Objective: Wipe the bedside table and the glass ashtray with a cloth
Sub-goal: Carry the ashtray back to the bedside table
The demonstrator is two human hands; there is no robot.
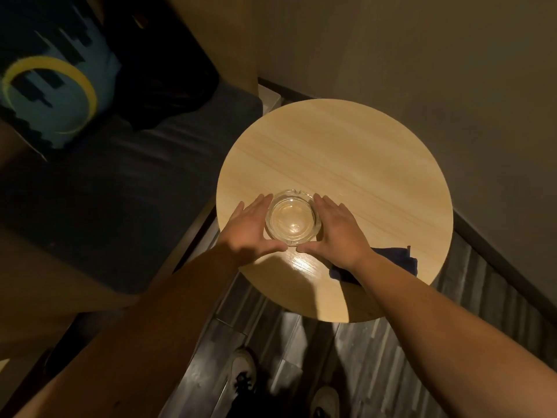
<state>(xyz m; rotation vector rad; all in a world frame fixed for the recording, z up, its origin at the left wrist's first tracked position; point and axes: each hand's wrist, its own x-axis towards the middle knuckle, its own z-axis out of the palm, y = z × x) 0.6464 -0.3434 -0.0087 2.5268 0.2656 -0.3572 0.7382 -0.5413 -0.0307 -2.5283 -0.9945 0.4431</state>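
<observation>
A round clear glass ashtray (291, 218) stands on the round light-wood bedside table (346, 152), near its front-left part. My left hand (251, 229) cups the ashtray's left side and my right hand (339, 230) cups its right side; the thumbs almost meet in front of it. Both hands touch or nearly touch the glass with fingers stretched forward. A dark blue cloth (401, 260) lies on the table under my right wrist, partly hidden by the forearm.
A dark sofa or bed (126, 182) runs along the left with a blue patterned cushion (51, 95). Walls close in behind and right of the table. My two shoes (241, 369) stand on the dark plank floor below.
</observation>
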